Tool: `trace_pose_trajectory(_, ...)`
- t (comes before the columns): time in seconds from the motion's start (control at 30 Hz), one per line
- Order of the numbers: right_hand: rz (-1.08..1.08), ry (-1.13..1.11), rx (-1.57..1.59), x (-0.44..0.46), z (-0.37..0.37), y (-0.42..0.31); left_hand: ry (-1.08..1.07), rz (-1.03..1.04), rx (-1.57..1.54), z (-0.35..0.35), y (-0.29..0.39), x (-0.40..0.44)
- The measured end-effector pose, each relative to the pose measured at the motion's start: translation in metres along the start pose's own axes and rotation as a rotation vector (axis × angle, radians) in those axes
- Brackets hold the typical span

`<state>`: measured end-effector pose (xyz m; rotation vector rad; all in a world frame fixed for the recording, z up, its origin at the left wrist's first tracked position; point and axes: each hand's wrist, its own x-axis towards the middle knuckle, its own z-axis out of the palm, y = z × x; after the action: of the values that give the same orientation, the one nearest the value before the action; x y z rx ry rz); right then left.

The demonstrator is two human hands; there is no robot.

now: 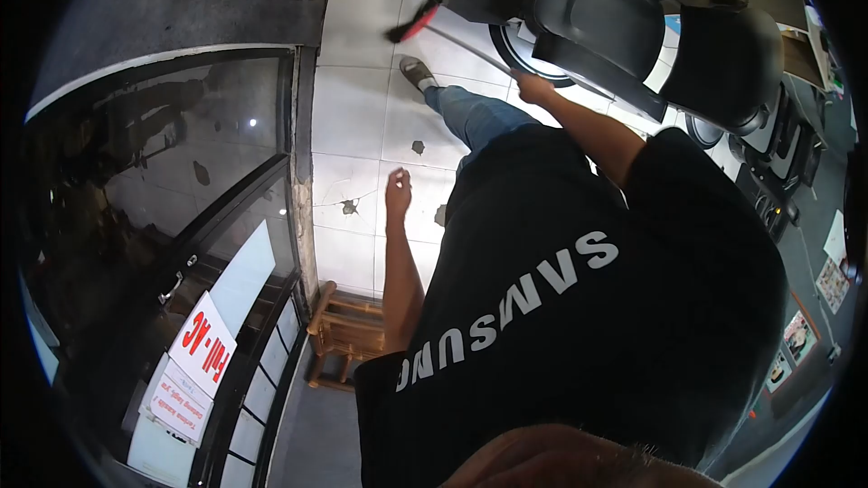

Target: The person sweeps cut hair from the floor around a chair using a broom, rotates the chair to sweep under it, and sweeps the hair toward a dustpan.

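My right hand is wrapped round the grey stick of a broom. The broom's red head with black bristles is at the far end, beyond my shoe, by the tiled floor. Low on my left side, my left hand hangs over the white tiles, holding nothing. Its fingers are loosely curled, with a gap between thumb and finger. The tiles near it have dark broken patches.
A glass door with a dark frame and paper signs stands on the left. Below my left arm is a bamboo seat or rack. Black chairs with round bases crowd the right, along a counter.
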<state>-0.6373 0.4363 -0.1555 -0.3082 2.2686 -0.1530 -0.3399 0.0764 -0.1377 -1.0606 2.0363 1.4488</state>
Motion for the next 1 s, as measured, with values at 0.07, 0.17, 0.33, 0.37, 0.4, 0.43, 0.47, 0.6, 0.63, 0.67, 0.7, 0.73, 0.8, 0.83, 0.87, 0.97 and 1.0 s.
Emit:
trace_pose_trajectory(0.07, 0.068, 0.024, 0.038, 0.025, 0.005, -0.018, 0.014, -0.003, -0.031, -0.038, 0.048, 0.012)
trace_pose_trajectory(0.17, -0.002, -0.058, 0.122, 0.005, 0.064, 0.027, 0.152, 0.046, -0.153, -0.086, 0.065, 0.028)
trace_pose_trajectory(0.33, 0.342, -0.211, 0.237, -0.167, 0.095, 0.05, 0.044, -0.149, -0.033, -0.136, -0.013, 0.043)
trace_pose_trajectory(0.37, 0.365, -0.205, 0.18, -0.179, 0.077, 0.033, -0.018, -0.123, 0.069, -0.144, -0.028, 0.042)
trace_pose_trajectory(0.4, 0.333, -0.154, 0.239, -0.177, 0.088, 0.038, -0.02, -0.166, 0.072, -0.149, -0.028, 0.035)
trace_pose_trajectory(0.43, 0.304, -0.105, 0.298, -0.178, 0.1, 0.043, 0.009, -0.2, -0.054, -0.153, -0.029, 0.028)
trace_pose_trajectory(0.47, 0.248, 0.011, 0.248, -0.179, 0.073, 0.011, 0.02, -0.258, -0.087, -0.157, -0.039, 0.026)
trace_pose_trajectory(0.6, 0.097, 0.031, 0.238, -0.057, 0.062, -0.054, -0.005, -0.353, -0.142, -0.17, -0.047, 0.029)
trace_pose_trajectory(0.63, 0.075, -0.039, 0.302, -0.016, 0.033, -0.093, -0.025, -0.34, -0.152, -0.174, -0.045, 0.03)
trace_pose_trajectory(0.67, -0.064, 0.055, 0.128, 0.035, 0.026, -0.127, -0.043, -0.35, -0.137, -0.178, -0.036, 0.033)
trace_pose_trajectory(0.7, -0.082, 0.029, 0.09, 0.086, 0.008, -0.165, -0.059, -0.362, -0.122, -0.184, -0.026, 0.036)
trace_pose_trajectory(0.73, -0.089, -0.004, 0.062, 0.145, 0.002, -0.196, -0.096, -0.284, -0.087, -0.193, -0.021, 0.04)
trace_pose_trajectory(0.8, -0.072, 0.058, 0.1, 0.191, -0.064, -0.279, -0.121, -0.184, -0.02, -0.21, -0.01, 0.054)
trace_pose_trajectory(0.83, -0.064, 0.098, 0.073, 0.201, -0.089, -0.308, -0.137, -0.147, 0.012, -0.219, -0.005, 0.065)
trace_pose_trajectory(0.87, 0.028, 0.015, 0.128, 0.224, -0.091, -0.325, -0.112, -0.091, 0.095, -0.229, 0.01, 0.073)
trace_pose_trajectory(0.97, 0.09, 0.009, 0.14, 0.224, -0.038, -0.296, -0.077, -0.105, 0.077, -0.268, 0.03, 0.101)
trace_pose_trajectory(1.0, 0.072, 0.037, 0.127, 0.181, -0.029, -0.27, -0.064, -0.115, 0.034, -0.282, 0.045, 0.101)
